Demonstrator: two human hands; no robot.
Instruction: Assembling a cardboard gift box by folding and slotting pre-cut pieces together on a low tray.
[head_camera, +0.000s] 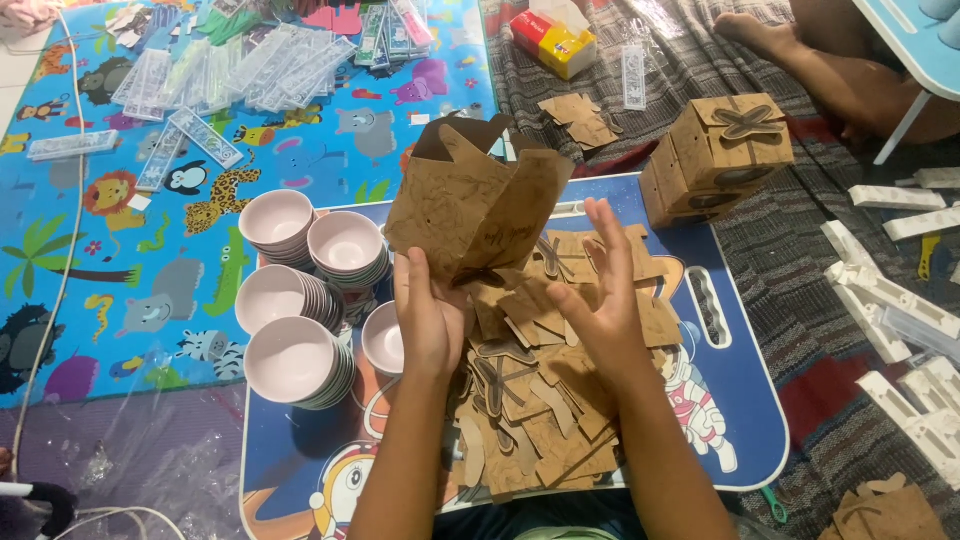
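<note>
Matt brown cardboard box (478, 200)

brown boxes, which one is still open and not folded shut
The box in the left hand, held above the pile of flat cutouts: its flaps stick up open. The two boxes at upper right are closed with bow-shaped tops.

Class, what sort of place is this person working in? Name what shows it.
Probably a home floor used for craft packing: a colourful animal-print play mat, a low blue cartoon-printed lap table, and a striped woven floor cloth.
</note>
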